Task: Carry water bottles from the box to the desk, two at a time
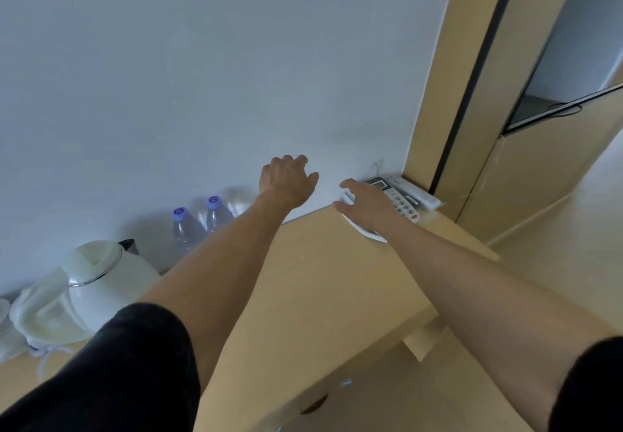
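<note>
Clear bottles [202,221] on desk [323,276], seemingly water-filled, left hand [286,180] and right hand [365,204] relaxed, empty.

Third bottle [237,203] blurred behind forearm

head cam | looks forward-down | desk [323,283] near | tilted

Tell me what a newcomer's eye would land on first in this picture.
Two bare forearms stretch over the wooden desk, the left hand and right hand both open near the white wall, holding nothing. Left of the left arm, two water bottles with purple caps stand against the wall, with a white kettle nearer the camera. A telephone sits in the desk's far right corner.
</note>
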`<state>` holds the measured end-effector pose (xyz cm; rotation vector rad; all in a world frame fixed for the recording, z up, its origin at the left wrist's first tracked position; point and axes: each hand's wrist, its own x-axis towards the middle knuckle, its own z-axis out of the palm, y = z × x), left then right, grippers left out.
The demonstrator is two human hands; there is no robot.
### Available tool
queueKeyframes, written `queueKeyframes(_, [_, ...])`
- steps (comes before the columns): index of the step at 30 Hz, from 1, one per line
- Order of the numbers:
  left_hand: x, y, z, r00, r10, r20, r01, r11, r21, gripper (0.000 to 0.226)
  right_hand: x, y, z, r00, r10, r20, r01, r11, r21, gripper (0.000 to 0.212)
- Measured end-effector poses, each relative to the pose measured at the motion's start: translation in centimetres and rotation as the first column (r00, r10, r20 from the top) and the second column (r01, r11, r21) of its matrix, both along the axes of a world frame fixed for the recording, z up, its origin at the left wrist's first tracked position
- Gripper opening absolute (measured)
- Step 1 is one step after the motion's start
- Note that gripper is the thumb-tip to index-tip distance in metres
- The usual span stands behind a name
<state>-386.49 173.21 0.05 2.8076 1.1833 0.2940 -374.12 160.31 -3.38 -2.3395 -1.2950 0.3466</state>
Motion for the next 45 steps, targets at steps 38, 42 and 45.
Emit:
queueKeyframes(38, [55.7,-62.0,-5.9,0.379,-0.897,-0.226,0.882,0.425,-0.206,0.053,35.3,-67.8,-1.9,0.330,-0.944,0.000,0.910,0.318,-0.268,0.065])
queueKeyframes(42, [64.5,-61.3,-4.8,0.376,-0.900,-0.221,0.884,0.420,-0.207,0.053,43.5,-66.6,-0.9,0.331,-0.944,0.005,0.908,0.317,-0.274,0.065])
queueKeyframes(45, [70.6,-61.4,-3.6,0.373,-0.903,-0.214,0.889,0.414,-0.198,0.053,49.2,-65.9,0.2,0.329,-0.944,0.007,0.911,0.316,-0.264,0.065])
